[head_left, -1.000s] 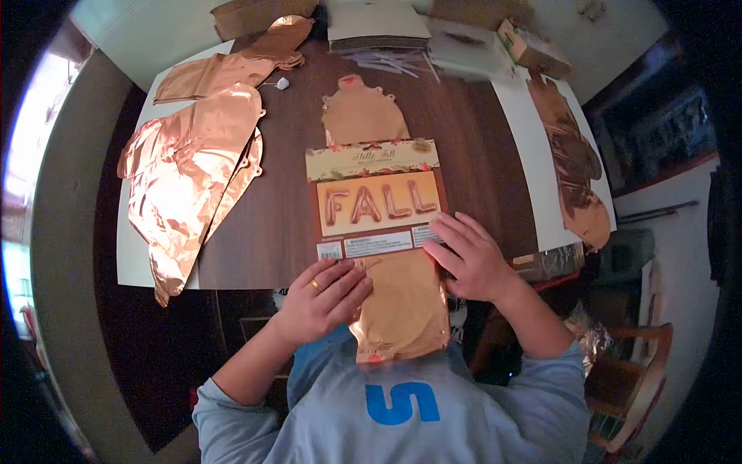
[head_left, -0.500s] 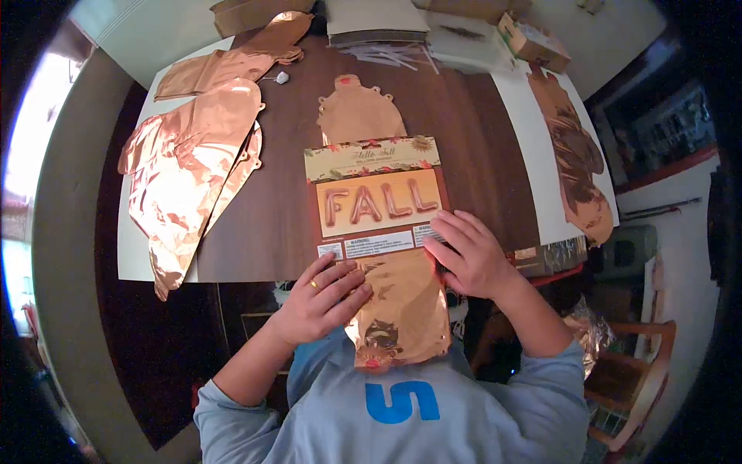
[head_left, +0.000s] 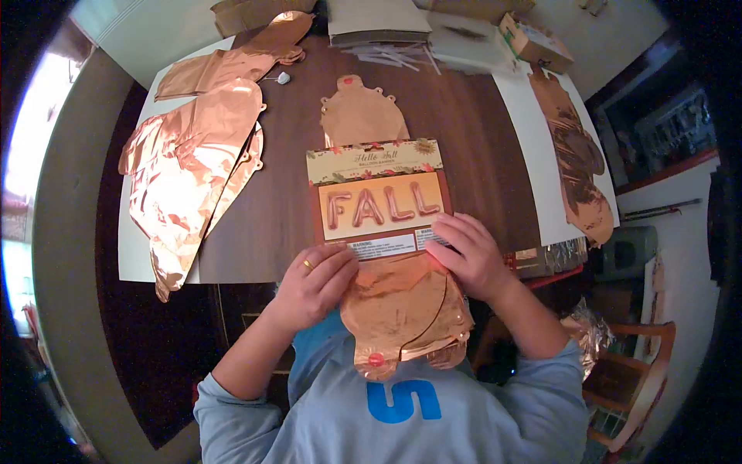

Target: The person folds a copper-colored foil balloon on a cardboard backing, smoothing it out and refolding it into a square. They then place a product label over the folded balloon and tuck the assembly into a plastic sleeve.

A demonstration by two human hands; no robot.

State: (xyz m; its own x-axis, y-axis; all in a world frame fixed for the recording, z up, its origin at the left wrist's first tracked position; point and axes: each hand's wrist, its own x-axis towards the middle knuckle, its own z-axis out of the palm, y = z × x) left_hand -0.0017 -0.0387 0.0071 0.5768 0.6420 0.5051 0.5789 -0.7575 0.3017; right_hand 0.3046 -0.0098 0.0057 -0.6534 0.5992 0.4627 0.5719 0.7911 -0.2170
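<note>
A printed "Hello Fall" balloon banner card [head_left: 379,205] lies over a copper-coloured foil balloon [head_left: 402,301]. The balloon sticks out beyond the card's top and bottom, and its lower part hangs past the table's near edge. My left hand [head_left: 317,282], with a ring on one finger, is closed at the card's lower left corner; its thumb is hidden. At the lower right corner, my right hand [head_left: 471,255] grips the card with its fingers on top. Foil lies directly below both hands, folded in layers, with a red spot at its bottom end.
Flat copper foil balloons [head_left: 193,162] are piled on a white sheet at the left. Another foil balloon [head_left: 572,147] lies on the right-hand white sheet [head_left: 514,124]. White straws [head_left: 394,56], a stack of card [head_left: 377,23] and a small box [head_left: 537,42] stand at the back.
My left hand has drawn in to the card's lower left edge, its fingers more curled. Below the card, the foil has spread wider and shows a folded layer. The card has shifted slightly right.
</note>
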